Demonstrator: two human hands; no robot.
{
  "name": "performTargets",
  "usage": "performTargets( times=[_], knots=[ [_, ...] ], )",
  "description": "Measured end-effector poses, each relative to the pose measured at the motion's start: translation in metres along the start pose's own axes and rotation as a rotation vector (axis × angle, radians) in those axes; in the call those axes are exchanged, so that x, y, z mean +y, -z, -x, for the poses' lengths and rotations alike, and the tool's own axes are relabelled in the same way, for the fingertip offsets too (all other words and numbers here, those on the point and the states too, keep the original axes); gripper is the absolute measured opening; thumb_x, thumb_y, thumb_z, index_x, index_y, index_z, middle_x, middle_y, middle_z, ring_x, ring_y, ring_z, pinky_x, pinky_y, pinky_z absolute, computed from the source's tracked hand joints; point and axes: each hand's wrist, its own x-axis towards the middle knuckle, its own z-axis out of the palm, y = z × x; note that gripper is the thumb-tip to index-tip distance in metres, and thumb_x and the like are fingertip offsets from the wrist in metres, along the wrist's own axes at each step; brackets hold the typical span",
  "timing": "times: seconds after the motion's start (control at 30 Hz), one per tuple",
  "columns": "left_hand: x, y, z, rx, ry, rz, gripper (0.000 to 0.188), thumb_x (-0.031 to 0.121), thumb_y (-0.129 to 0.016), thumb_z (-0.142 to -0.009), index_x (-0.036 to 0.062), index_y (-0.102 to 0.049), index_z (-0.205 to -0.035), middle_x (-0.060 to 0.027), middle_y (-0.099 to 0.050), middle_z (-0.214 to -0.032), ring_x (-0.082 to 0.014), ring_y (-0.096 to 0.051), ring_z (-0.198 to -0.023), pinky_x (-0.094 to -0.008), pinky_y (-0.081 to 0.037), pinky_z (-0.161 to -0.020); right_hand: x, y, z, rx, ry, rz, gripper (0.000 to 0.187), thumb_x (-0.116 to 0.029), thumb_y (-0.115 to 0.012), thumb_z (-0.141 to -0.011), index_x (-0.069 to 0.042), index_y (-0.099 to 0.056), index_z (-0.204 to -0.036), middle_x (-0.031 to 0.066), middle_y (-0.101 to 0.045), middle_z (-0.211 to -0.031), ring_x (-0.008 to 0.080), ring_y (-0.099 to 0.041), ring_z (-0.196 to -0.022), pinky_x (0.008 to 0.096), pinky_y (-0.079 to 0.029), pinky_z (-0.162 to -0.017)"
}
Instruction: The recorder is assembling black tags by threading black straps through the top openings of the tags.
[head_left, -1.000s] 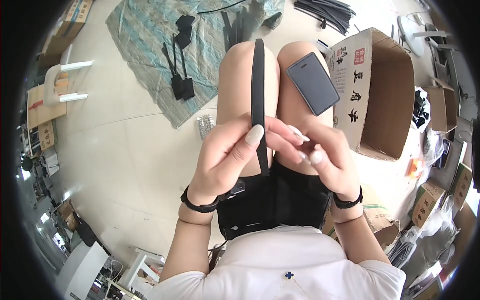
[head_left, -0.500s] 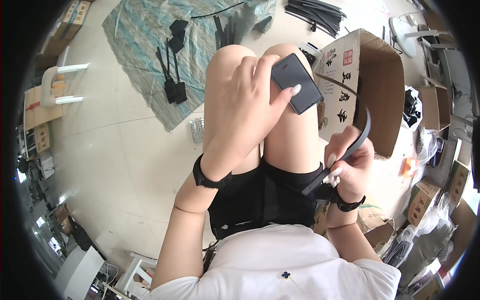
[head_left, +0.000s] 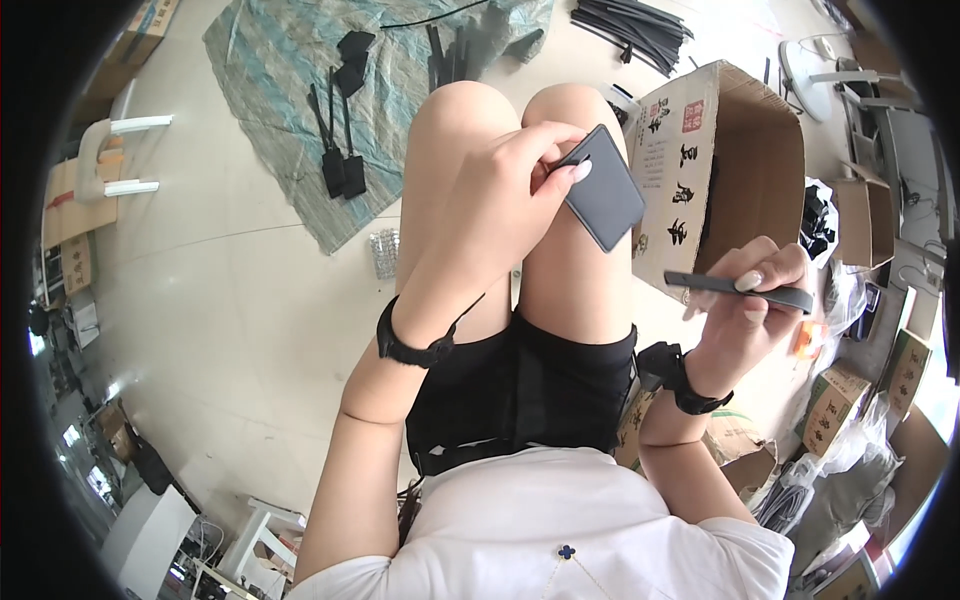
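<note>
Above my knees, my left hand (head_left: pixel 535 185) pinches a flat dark grey rectangular piece with stitched edges, like a luggage tag (head_left: pixel 606 195), by its upper left side. The tag is tilted, its smooth face showing. Off to the right, my right hand (head_left: pixel 755 300) is closed on a dark strap (head_left: pixel 735 287), held between thumb and fingers. The strap lies roughly level, its free end pointing left toward the tag, and the two are apart. Part of the strap is hidden by my fingers.
An opened cardboard box (head_left: pixel 700 170) stands right of my knees. On a woven sheet (head_left: pixel 270 110) lie black tags with straps (head_left: pixel 345 175). A bundle of dark strips (head_left: pixel 630 35) lies at the far right. A blister pack (head_left: pixel 384 254) is on the floor; more cartons (head_left: pixel 835 405) stand right.
My right hand has moved up and right with the strap, which now lies nearly level. The tag has turned and come slightly nearer, and its slotted end no longer shows.
</note>
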Motion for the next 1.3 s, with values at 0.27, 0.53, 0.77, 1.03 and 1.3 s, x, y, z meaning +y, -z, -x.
performTargets(
  times=[0.27, 0.53, 0.77, 1.03, 1.3],
  knots=[
    [0.034, 0.029, 0.042, -0.023, -0.179, 0.126, 0.027, -0.011, -0.056, -0.076, 0.0018, -0.062, -0.099, -0.0059, -0.049, -0.067, -0.0129, -0.045, -0.055, -0.0230, -0.036, -0.048, 0.002, -0.028, 0.015, -0.328, 0.319, 0.541, 0.030, -0.001, -0.074, -0.065, 0.000, -0.049, -0.080, 0.0201, -0.063, -0.088, 0.0240, -0.065, -0.069, 0.0287, -0.053, -0.056],
    [0.035, 0.022, 0.057, 0.081, -0.214, 0.203, 0.025, -0.002, -0.055, -0.083, -0.0017, -0.053, -0.108, -0.0135, -0.062, -0.098, -0.0120, -0.053, -0.063, -0.0218, -0.045, -0.057, -0.002, -0.041, 0.017, -0.394, 0.461, 0.704, 0.030, -0.002, -0.075, -0.063, 0.000, -0.050, -0.081, 0.0134, -0.063, -0.082, 0.0216, -0.065, -0.066, 0.0267, -0.051, -0.050],
    [0.035, 0.023, 0.058, 0.014, -0.432, 0.092, 0.032, -0.011, -0.053, -0.077, -0.0025, -0.050, -0.107, -0.0151, -0.064, -0.092, -0.0159, -0.054, -0.058, -0.0232, -0.046, -0.054, -0.005, -0.039, 0.012, -0.354, 0.346, 0.802, 0.025, -0.014, -0.079, -0.057, -0.011, -0.063, -0.075, 0.0036, -0.053, -0.083, 0.0158, -0.052, -0.069, 0.0261, -0.041, -0.057],
    [0.038, 0.018, 0.060, -0.068, -0.535, 0.036, 0.036, -0.005, -0.063, -0.065, 0.0002, -0.058, -0.100, -0.0052, -0.063, -0.078, -0.0159, -0.056, -0.056, -0.0236, -0.044, -0.047, 0.008, -0.021, -0.004, -0.465, -0.422, 0.151, 0.046, -0.028, -0.073, -0.067, -0.001, -0.054, -0.100, 0.0080, -0.057, -0.100, 0.0166, -0.053, -0.091, 0.0282, -0.042, -0.079],
    [0.027, 0.009, 0.059, 0.038, -0.690, -0.063, 0.033, 0.002, -0.069, -0.065, 0.0031, -0.059, -0.096, -0.0047, -0.060, -0.081, -0.0203, -0.063, -0.073, -0.0251, -0.049, -0.054, 0.008, -0.028, -0.001, -0.360, -0.585, 0.056, 0.024, -0.010, -0.071, -0.072, 0.000, -0.056, -0.088, 0.0047, -0.061, -0.089, 0.0092, -0.054, -0.083, 0.0238, -0.044, -0.075]
  ],
)
